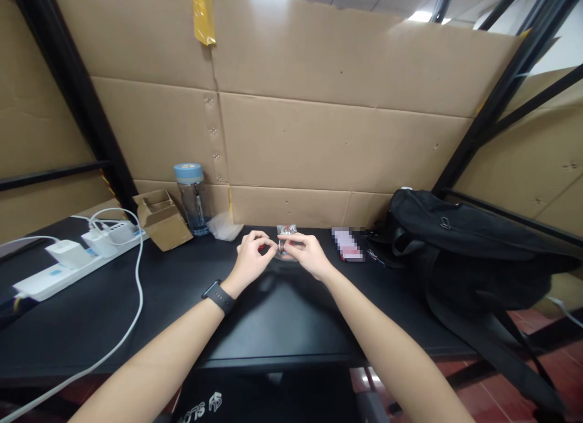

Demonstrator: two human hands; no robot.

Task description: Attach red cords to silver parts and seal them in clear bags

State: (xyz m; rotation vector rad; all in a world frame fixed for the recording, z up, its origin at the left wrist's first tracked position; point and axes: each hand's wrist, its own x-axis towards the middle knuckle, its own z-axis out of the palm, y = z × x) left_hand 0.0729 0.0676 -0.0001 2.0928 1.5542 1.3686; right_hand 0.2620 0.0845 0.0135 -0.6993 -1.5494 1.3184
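A white power strip [54,271] lies along the left edge of the black tabletop [182,301], with 3 or so white plugs pushed into it and a white cable [136,289] looping off toward the near edge, so the wiring sits out of the way of the working area. Behind it an open cardboard box [161,219] and a clear water bottle [191,198] with a blue cap stand against the cardboard wall [319,138], with a crumpled clear bag [223,227] just beside the bottle.

At the middle, both hands meet just above the tabletop. The left hand [249,259], with a dark watch [218,297] on its wrist, is curled nearly closed, thumb and forefinger pinching something small with a red touch; what it is cannot be told. The right hand [307,253] is likewise curled, its fingertips pinching a small clear packet [286,241], which is held up between the 2 hands, close to both for fine finger work.

To the right lies a small blurred item [348,244], and beyond it a black backpack [455,247] slumps at the tabletop's right end
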